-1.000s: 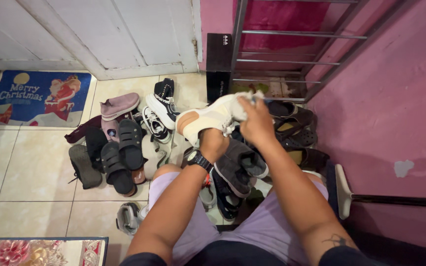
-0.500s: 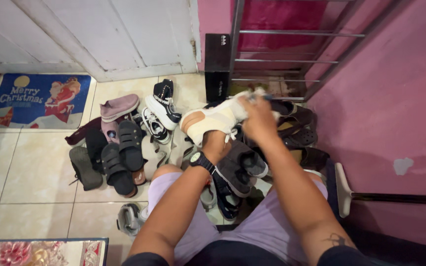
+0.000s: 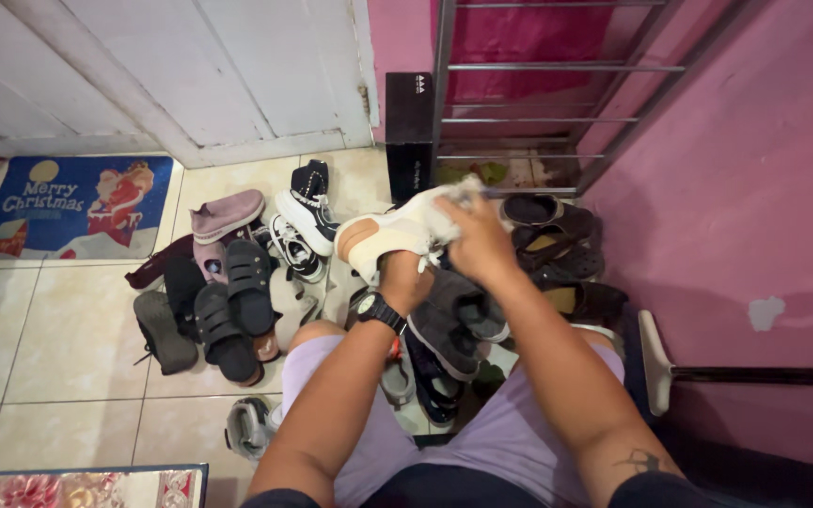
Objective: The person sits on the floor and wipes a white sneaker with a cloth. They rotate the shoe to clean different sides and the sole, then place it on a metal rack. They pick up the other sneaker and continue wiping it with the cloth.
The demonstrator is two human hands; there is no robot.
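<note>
Both hands hold a cream fabric sneaker with a tan heel (image 3: 397, 230) above a shoe pile on the tiled floor (image 3: 58, 329): left hand (image 3: 404, 279) gripping underneath, right hand (image 3: 477, 243) clasping its top. Bare tiles lie leftward.

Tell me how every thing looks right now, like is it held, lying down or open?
white sneaker: lifted off the floor, sole facing up.
left hand: gripping the sneaker from below.
right hand: closed on the sneaker's far end.
black sandals: lying on the tiles.
grey shoes: lying in the pile.
metal rack: upright; its visible rungs are bare.
doormat: flat on the floor.
</note>
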